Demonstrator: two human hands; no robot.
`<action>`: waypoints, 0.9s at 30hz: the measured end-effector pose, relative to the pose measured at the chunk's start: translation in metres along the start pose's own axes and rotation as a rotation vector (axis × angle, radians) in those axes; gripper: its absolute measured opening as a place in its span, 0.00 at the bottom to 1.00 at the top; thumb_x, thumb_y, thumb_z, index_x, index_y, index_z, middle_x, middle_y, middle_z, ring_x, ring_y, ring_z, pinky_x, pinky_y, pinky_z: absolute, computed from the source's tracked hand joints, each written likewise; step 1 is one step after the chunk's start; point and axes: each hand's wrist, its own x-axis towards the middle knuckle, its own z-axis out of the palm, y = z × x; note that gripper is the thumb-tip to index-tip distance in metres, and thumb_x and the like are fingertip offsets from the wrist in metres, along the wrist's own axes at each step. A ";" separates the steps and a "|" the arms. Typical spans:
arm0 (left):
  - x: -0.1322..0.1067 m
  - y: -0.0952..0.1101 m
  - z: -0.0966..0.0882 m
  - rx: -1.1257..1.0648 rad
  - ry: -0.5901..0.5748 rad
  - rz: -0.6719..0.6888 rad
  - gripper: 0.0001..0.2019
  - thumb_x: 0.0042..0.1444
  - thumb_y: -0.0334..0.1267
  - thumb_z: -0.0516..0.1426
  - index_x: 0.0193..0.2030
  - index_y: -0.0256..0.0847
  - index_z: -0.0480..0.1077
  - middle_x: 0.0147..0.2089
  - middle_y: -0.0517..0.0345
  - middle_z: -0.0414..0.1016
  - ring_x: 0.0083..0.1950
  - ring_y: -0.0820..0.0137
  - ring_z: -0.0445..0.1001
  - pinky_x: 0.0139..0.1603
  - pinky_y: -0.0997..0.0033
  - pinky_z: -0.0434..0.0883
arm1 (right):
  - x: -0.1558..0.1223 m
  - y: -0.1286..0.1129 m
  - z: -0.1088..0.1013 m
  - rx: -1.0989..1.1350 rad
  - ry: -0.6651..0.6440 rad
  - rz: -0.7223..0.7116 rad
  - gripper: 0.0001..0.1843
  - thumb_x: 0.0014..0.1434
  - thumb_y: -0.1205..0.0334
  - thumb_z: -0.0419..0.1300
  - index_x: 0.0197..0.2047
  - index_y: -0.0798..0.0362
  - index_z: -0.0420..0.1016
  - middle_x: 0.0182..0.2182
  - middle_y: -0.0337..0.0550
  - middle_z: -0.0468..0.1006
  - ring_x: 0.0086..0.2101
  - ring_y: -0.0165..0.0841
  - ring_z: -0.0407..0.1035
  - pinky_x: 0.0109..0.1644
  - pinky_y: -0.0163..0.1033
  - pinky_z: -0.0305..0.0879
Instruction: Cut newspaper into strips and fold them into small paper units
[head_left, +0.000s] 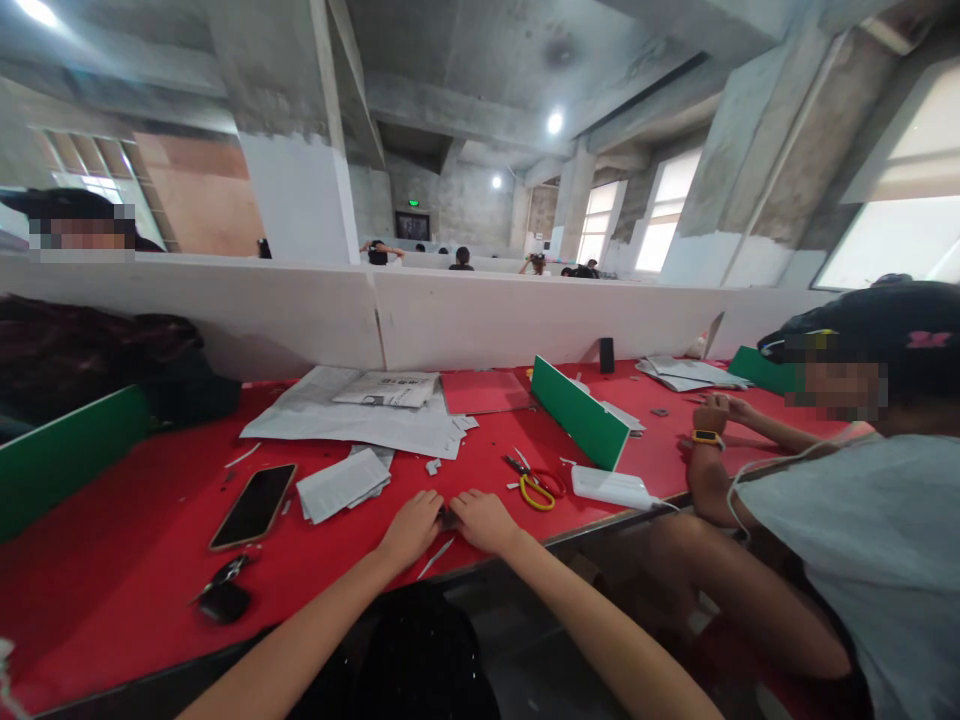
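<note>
Close together at the table's front edge, my left hand (412, 528) and my right hand (480, 520) have their fingers curled in. Between the fingertips is a small dark piece (448, 518), mostly hidden, whose kind I cannot make out. A thin white paper strip (436, 558) lies just below the hands. Left of them sits a stack of cut newspaper pieces (341, 487). A crumpled scrap of paper (433, 467) lies just beyond the fingers. To the right are scissors (537, 492) with yellow handles, their blades pointing away from me.
On the red table (135, 580) lie a phone (255, 506), keys with a black fob (225, 598), newspaper sheets (352, 410) and a white power bank (611, 488) with a cable. Green dividers (577, 412) stand upright. A co-worker (862, 500) sits at the right.
</note>
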 end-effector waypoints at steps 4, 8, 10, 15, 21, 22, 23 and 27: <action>0.000 0.002 -0.003 0.028 -0.017 0.011 0.07 0.55 0.29 0.48 0.39 0.35 0.65 0.42 0.50 0.69 0.45 0.64 0.66 0.48 0.65 0.63 | -0.001 0.000 -0.001 -0.003 0.002 0.019 0.10 0.57 0.64 0.52 0.42 0.55 0.68 0.37 0.45 0.74 0.39 0.35 0.67 0.38 0.36 0.63; -0.001 0.006 -0.008 0.103 -0.047 0.025 0.08 0.55 0.27 0.48 0.39 0.36 0.65 0.43 0.50 0.69 0.46 0.63 0.66 0.48 0.64 0.63 | -0.001 0.000 -0.001 -0.008 -0.001 0.015 0.08 0.57 0.67 0.53 0.41 0.55 0.68 0.37 0.45 0.73 0.40 0.35 0.66 0.38 0.36 0.63; -0.001 0.008 -0.008 0.114 -0.055 0.026 0.10 0.54 0.25 0.47 0.39 0.36 0.65 0.43 0.49 0.69 0.46 0.63 0.66 0.49 0.63 0.63 | -0.002 -0.002 0.000 -0.011 -0.003 0.023 0.08 0.58 0.67 0.52 0.41 0.55 0.68 0.37 0.45 0.73 0.40 0.35 0.66 0.38 0.36 0.63; -0.005 0.009 -0.003 0.137 -0.065 0.073 0.12 0.55 0.22 0.45 0.41 0.36 0.65 0.44 0.48 0.69 0.47 0.64 0.67 0.50 0.64 0.63 | -0.006 -0.011 0.004 -0.028 -0.003 0.084 0.09 0.60 0.70 0.48 0.41 0.57 0.68 0.37 0.48 0.72 0.40 0.37 0.66 0.35 0.38 0.64; -0.009 0.008 -0.003 0.223 -0.083 0.165 0.12 0.57 0.23 0.45 0.40 0.35 0.67 0.41 0.48 0.70 0.44 0.63 0.68 0.44 0.64 0.65 | -0.018 -0.004 0.003 -0.005 -0.001 0.042 0.08 0.61 0.68 0.49 0.40 0.55 0.69 0.36 0.45 0.74 0.39 0.35 0.66 0.35 0.36 0.64; -0.009 0.008 -0.004 0.219 -0.085 0.172 0.12 0.57 0.23 0.45 0.40 0.36 0.67 0.40 0.49 0.70 0.44 0.63 0.68 0.44 0.64 0.66 | -0.021 -0.002 0.003 0.000 0.005 0.046 0.09 0.61 0.67 0.49 0.40 0.54 0.69 0.36 0.45 0.74 0.38 0.35 0.67 0.35 0.36 0.64; -0.009 0.008 -0.005 0.211 -0.087 0.176 0.12 0.56 0.23 0.45 0.39 0.36 0.67 0.40 0.49 0.70 0.43 0.63 0.68 0.43 0.65 0.66 | -0.026 0.001 0.003 0.006 0.012 0.053 0.09 0.61 0.67 0.49 0.41 0.53 0.69 0.36 0.44 0.74 0.38 0.35 0.67 0.36 0.36 0.64; -0.010 0.009 -0.008 0.214 -0.086 0.180 0.13 0.54 0.22 0.46 0.38 0.37 0.68 0.39 0.50 0.69 0.43 0.64 0.68 0.42 0.67 0.66 | -0.042 0.009 0.007 0.035 0.047 0.091 0.13 0.62 0.66 0.47 0.48 0.51 0.68 0.40 0.44 0.75 0.41 0.34 0.67 0.43 0.37 0.63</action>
